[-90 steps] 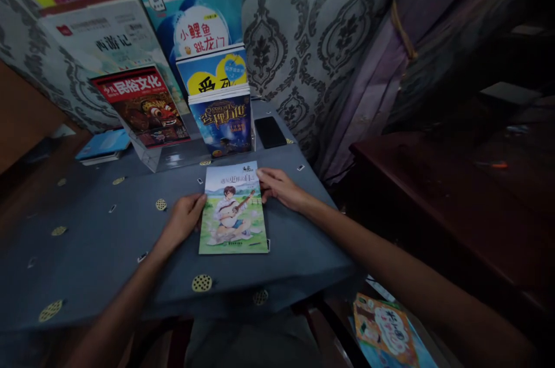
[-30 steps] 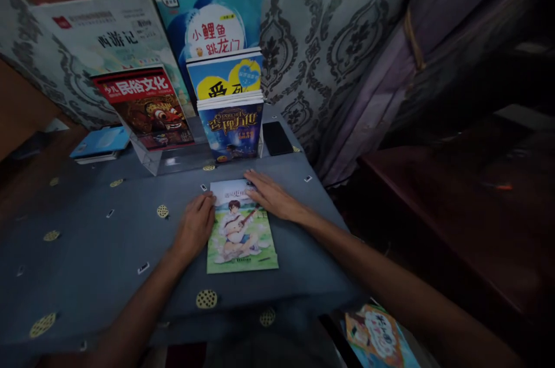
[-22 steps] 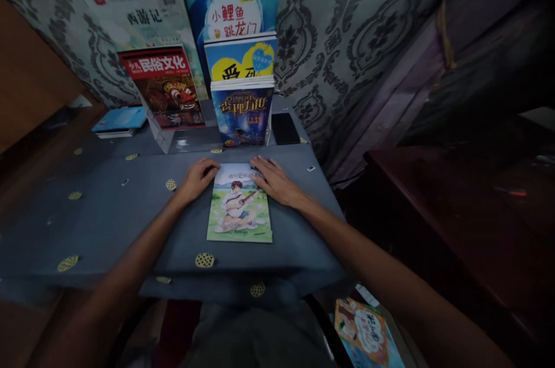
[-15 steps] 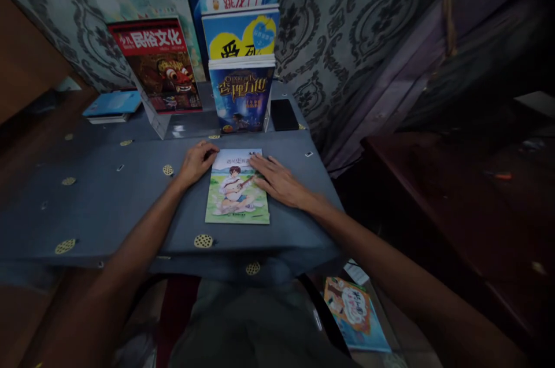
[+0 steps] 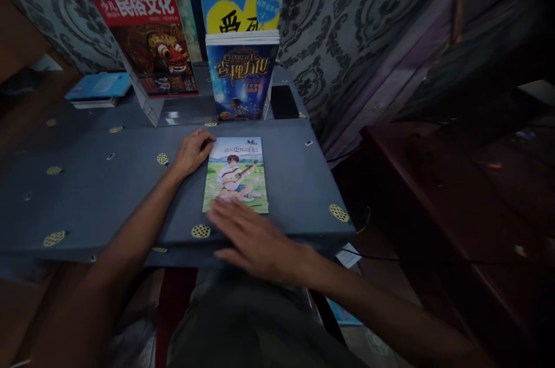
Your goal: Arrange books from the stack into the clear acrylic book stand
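A slim paperback book (image 5: pixel 234 174) lies flat, its cover showing a seated figure playing a guitar on grass. By its upper left corner rests my left hand (image 5: pixel 193 152), fingers bent and thumb apart, the tips at the book's edge. My right hand (image 5: pixel 258 244) is open, fingers stretched out, over the near edge of the book and the table's front. Its fingertips overlap the bottom of the cover; whether they touch it I cannot tell. The book rests on a grey-blue tablecloth (image 5: pixel 108 189) with yellow spotted shapes.
Behind stand a blue book (image 5: pixel 243 85), a yellow-and-blue book (image 5: pixel 243 1) and a red-topped book (image 5: pixel 151 38) on clear stands. A black phone-like slab (image 5: pixel 284 102) lies right of them. A blue book stack (image 5: pixel 99 88) sits left. A dark red table (image 5: pixel 433 200) is at right.
My right hand has left the book's upper right side and moved down toward me, to its near edge. My left hand stays by the upper left corner. The view has tipped downward.
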